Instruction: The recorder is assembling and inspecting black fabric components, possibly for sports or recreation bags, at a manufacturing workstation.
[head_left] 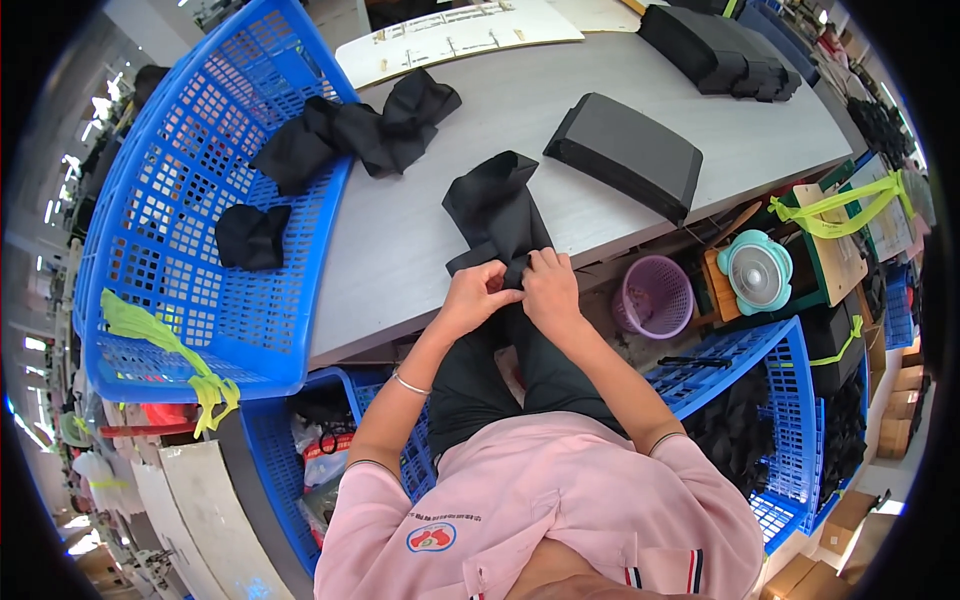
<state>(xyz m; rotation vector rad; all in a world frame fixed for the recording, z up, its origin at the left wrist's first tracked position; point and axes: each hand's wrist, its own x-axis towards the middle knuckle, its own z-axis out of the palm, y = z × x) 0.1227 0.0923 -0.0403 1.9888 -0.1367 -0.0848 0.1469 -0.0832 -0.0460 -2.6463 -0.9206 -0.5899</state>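
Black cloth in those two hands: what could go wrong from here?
The black cloth sits at the near edge of the table, so it might slip if the left hand and right hand let go. Other black pieces straddle the rim of the blue basket, so they might snag if it moves.

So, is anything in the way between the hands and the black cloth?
No, nothing visible: the left hand and right hand both hold the near end of the black cloth. The black block lies apart, to its right.

Matt black cloth (wrinkled), glossy blue plastic basket, smooth tabletop.
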